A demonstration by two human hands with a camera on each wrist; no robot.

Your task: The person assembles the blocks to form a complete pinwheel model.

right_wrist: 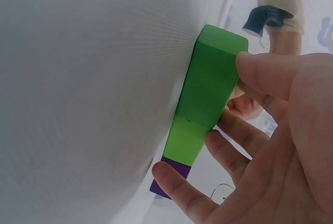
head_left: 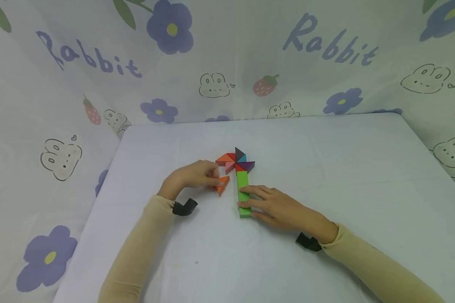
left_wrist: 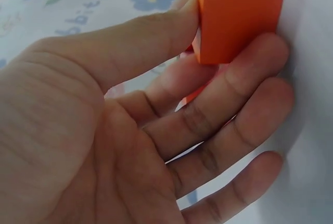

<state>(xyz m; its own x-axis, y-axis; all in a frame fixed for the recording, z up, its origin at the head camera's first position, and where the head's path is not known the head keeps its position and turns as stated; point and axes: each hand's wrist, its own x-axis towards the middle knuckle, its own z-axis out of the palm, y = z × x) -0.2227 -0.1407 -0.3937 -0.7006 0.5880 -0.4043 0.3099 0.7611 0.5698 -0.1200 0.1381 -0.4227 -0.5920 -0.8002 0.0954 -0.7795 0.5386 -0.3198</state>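
Note:
My left hand (head_left: 197, 174) pinches an orange triangular block (head_left: 223, 184) between thumb and fingertips, just left of a green column. The left wrist view shows the thumb against one edge of this orange block (left_wrist: 239, 15), with fingertips on its lower side. Two green blocks (head_left: 242, 180) lie end to end as that column. Across it reach the fingers of my right hand (head_left: 278, 207), the thumb at the right side of the near block. In the right wrist view, thumb and fingers hold the near green block (right_wrist: 213, 78); the little fingertip is beside a purple block (right_wrist: 169, 177).
Above the green column, coloured triangles form a pinwheel, including a grey triangle (head_left: 239, 154), a purple one (head_left: 247, 167) and a pink one (head_left: 229, 167). They lie on a white-covered table (head_left: 326, 168). A patterned cloth (head_left: 242, 54) hangs behind it.

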